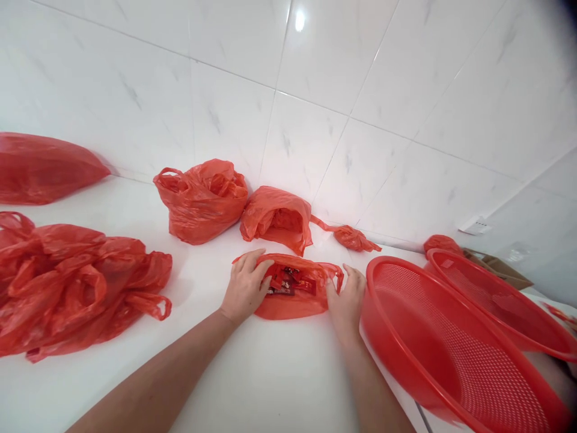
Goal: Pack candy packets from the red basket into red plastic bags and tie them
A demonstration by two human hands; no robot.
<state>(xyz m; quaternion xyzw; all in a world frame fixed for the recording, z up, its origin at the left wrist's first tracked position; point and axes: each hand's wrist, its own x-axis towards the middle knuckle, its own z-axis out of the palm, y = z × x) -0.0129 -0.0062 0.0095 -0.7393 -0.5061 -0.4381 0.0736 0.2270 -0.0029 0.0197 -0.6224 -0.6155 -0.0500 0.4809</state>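
A red plastic bag [292, 311] lies in front of me with its mouth spread open. Small dark and red wrapped packets [288, 284] show inside it; their lettering is too small to read. My left hand [246, 287] grips the bag's left rim, the thumb on the inner side and the fingers over the outside. At the right end, my right hand [347, 304] holds the rim close to a handle loop, with thumb and fingers on either side of the plastic.
Two red perforated baskets [406, 343] stand at the right. A heap of red bags [76, 282] lies at the left. Along the tiled wall sit a full red bag [205, 204], an open-mouthed red bag [282, 207] and a twisted one [354, 238]. A cardboard box [500, 267] is behind the baskets.
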